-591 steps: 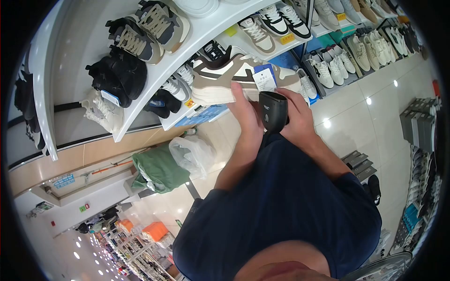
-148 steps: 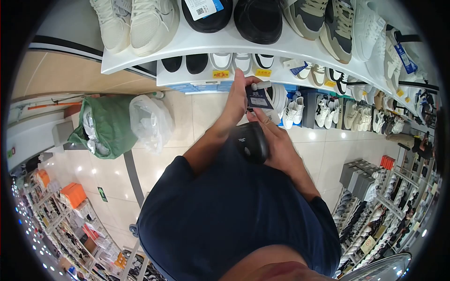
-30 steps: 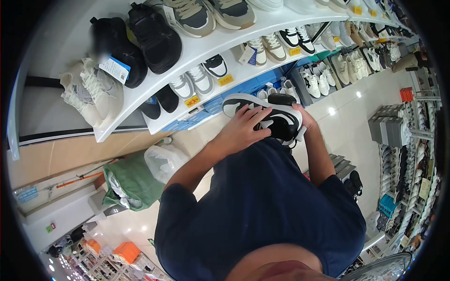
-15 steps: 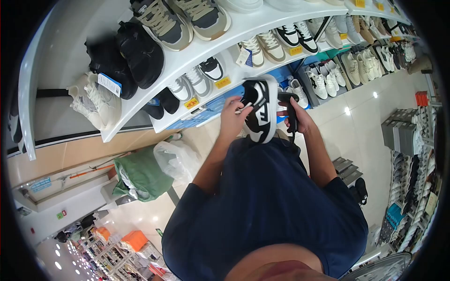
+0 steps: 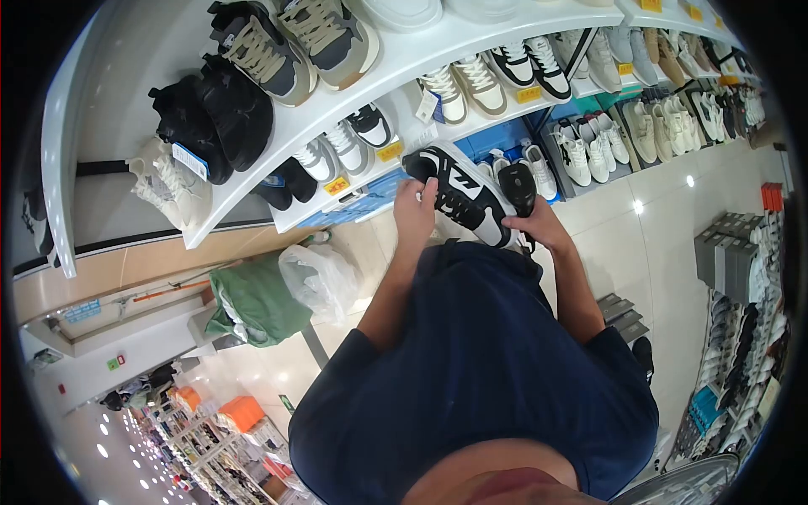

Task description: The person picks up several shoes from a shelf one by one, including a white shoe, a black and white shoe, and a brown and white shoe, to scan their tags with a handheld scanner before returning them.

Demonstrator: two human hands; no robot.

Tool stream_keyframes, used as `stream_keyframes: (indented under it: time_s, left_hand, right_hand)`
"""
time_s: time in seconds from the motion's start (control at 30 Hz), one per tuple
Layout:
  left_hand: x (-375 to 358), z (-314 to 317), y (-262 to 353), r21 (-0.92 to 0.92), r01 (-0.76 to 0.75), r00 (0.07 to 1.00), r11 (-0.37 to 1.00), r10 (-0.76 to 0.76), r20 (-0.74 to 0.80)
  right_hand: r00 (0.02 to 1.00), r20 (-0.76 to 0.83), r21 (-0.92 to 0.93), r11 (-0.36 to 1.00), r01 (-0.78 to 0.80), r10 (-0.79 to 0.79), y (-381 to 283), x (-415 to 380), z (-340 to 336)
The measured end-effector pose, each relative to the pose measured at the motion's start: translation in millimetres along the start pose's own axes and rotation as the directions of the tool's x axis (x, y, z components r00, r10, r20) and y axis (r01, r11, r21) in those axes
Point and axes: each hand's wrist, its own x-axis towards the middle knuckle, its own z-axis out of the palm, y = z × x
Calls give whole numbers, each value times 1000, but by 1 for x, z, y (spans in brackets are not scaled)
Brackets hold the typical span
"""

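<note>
My left hand (image 5: 415,210) grips a black and white sneaker (image 5: 461,192) by its heel end and holds it level in front of my chest. My right hand (image 5: 534,225) is closed around a black handheld scanner (image 5: 516,185), which sits just right of the sneaker and touches its side. Both hands hover below the lower white shelf (image 5: 370,160), where several small sneakers stand with yellow price tags.
Curved white shelves (image 5: 278,135) carry black, grey and cream shoes above and to the left. More sneakers line the racks (image 5: 640,126) along the right. A green bag (image 5: 252,299) and a clear plastic bag (image 5: 324,278) lie on the tiled floor at left.
The sneaker has been turned from upright to lying level, and my left hand has shifted to its heel end. The scanner stays beside it on the right.
</note>
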Motion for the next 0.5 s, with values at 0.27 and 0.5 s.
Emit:
stream_keyframes:
  time_s: [0.27, 0.5]
  left_hand:
    - [2, -10, 19, -289, 467, 832, 835, -305, 463]
    - [-3, -22, -14, -462, 492, 832, 738, -241, 500]
  right_hand:
    - [992, -121, -144, 989, 13, -31, -7, 0, -4]
    - [975, -185, -213, 974, 82, -122, 2, 7, 16]
